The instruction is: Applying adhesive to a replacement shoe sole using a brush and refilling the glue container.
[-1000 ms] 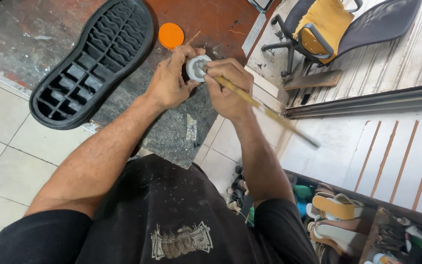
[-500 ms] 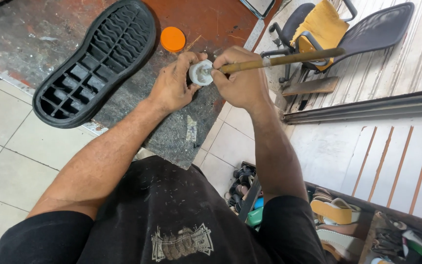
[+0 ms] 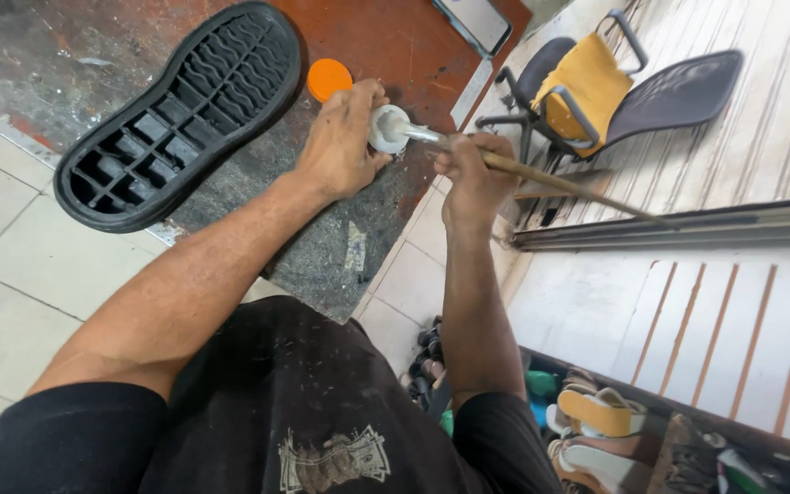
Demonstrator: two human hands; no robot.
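My left hand grips a small white round container near the edge of a worn work table. My right hand is closed around a long wooden-handled brush whose metal end and tip poke into the container's mouth. The handle slants away to the right. A large black rubber shoe sole lies tread side up on the table to the left of my hands. An orange round lid rests on the table just beyond my left hand.
A yellow and dark office chair stands beyond the table at the upper right. Metal rails run along the floor at right. Several sandals and shoes lie on a low shelf at the lower right. White floor tiles show at left.
The brush handle has swung from pointing down-right to up-right and back to a shallow right slant. My right hand has drawn away from the container, with the brush tip still at its mouth.
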